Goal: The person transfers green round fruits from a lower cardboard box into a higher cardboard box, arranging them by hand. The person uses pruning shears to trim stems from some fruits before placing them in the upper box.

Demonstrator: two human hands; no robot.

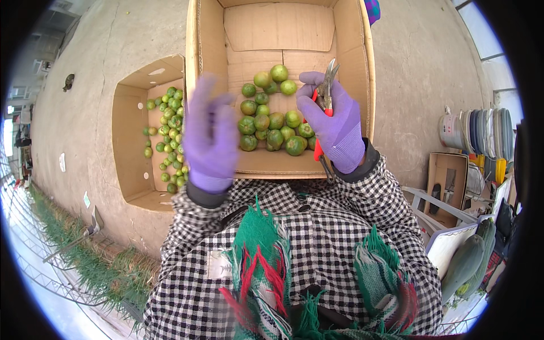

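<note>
Both my hands wear purple gloves. My right hand (331,119) grips red-handled pruning shears (325,95) over the right side of a large cardboard box (278,27); the blades point away from me and the handles hang below my palm. Green, partly brownish citrus fruits (276,121) lie in the near half of that box. My left hand (212,131), blurred by motion, is above the box's left wall with fingers spread and no fruit visible in it. Left of it, a lower cardboard box (131,140) holds many smaller green citrus fruits (172,123).
Plastic buckets (476,131) lie in a row at the right, near another cardboard box (433,170) and large green gourds (465,259). A hoe-like tool (93,225) lies beside green plants (80,246) at lower left. Patterned purple-and-teal fabric (372,10) shows behind the large box.
</note>
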